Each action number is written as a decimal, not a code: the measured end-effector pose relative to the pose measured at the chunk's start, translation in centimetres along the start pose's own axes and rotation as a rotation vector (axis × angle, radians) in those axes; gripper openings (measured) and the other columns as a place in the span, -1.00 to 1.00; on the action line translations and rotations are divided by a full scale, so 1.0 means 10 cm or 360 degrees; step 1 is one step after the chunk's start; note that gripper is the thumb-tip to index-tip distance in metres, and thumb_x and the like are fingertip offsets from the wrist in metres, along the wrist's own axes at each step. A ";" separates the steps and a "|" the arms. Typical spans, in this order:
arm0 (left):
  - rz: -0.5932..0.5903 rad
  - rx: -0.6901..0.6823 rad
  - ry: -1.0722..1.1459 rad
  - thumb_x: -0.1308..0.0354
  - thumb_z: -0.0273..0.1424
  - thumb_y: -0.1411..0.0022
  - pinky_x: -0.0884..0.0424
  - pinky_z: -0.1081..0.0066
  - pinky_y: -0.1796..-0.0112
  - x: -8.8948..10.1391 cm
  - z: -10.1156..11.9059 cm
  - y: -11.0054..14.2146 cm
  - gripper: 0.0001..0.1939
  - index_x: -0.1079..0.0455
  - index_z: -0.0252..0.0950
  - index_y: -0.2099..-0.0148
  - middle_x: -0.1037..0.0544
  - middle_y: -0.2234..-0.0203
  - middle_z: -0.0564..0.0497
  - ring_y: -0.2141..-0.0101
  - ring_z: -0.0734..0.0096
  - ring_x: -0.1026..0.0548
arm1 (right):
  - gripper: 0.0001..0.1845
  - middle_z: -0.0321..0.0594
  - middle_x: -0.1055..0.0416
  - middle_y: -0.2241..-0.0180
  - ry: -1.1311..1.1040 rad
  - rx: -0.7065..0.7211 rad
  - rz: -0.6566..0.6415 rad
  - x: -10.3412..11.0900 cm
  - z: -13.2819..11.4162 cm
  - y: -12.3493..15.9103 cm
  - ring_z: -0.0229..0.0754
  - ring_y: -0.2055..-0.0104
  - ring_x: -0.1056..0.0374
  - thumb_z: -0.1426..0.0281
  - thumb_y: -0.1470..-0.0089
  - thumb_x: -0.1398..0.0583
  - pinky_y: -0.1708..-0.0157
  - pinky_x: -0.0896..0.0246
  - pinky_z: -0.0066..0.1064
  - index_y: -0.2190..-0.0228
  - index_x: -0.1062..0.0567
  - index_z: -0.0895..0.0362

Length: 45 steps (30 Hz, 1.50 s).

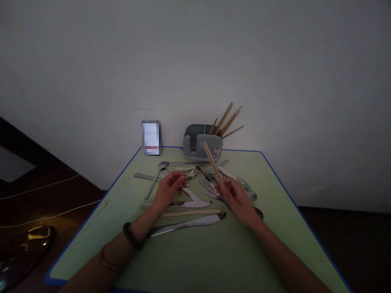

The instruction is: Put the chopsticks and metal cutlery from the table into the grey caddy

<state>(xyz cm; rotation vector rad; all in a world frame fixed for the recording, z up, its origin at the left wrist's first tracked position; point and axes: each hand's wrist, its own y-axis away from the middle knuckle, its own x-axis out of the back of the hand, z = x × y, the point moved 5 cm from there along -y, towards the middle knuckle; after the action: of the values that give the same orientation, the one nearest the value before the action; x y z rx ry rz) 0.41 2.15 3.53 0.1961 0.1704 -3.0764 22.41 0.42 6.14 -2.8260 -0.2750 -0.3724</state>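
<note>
My right hand grips a wooden chopstick that points up and away toward the grey cutlery holder. My left hand hovers over the pile of metal cutlery, fingers curled; whether it holds anything small is unclear. Another wooden chopstick lies flat between my hands, with a table knife just in front of it. The holder stands at the table's far edge with several chopsticks sticking out of it.
The green table has a blue edge and stands against a white wall. A phone leans upright at the far left corner. Spoons and knives lie scattered in the middle. Dark floor with cables lies to the left.
</note>
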 end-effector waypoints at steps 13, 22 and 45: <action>-0.0191 0.0005 -0.0173 -0.26 -0.15 0.00 -0.25 0.55 0.62 -0.07 0.06 0.05 -0.66 -0.36 -0.35 0.46 -0.52 0.60 0.05 0.69 0.62 -0.30 | -0.70 -0.38 -0.27 0.63 -0.0149 -0.0155 -0.0123 -0.07 0.09 0.02 -0.29 0.59 -0.20 0.10 -0.09 -0.13 0.55 -0.12 -0.44 0.41 -0.38 0.08; -0.0340 0.0040 -0.0147 -0.29 -0.18 0.01 -0.24 0.58 0.61 -0.10 0.00 0.08 -0.67 -0.34 -0.35 0.44 -0.48 0.60 0.08 0.66 0.63 -0.30 | -0.75 -0.36 -0.39 0.58 -0.0348 -0.0227 -0.0117 -0.08 0.11 0.04 -0.30 0.60 -0.31 0.17 -0.02 -0.21 0.57 -0.19 -0.45 0.38 -0.37 0.10; -0.0709 0.0260 -0.0264 -0.30 -0.20 -0.02 -0.38 0.53 0.48 -0.20 -0.09 0.19 -0.71 -0.43 -0.35 0.39 -0.57 0.51 0.00 0.54 0.51 -0.48 | -0.72 -0.27 -0.50 0.42 -0.0551 -0.0345 -0.0041 -0.09 0.16 0.03 -0.30 0.61 -0.34 0.13 0.02 -0.23 0.59 -0.32 -0.42 0.38 -0.43 0.08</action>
<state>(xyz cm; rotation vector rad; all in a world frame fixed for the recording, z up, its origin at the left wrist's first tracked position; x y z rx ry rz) 2.65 0.50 2.73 -0.1089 -0.0545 -3.5300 21.95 0.45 4.30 -3.0946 -0.3602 0.0932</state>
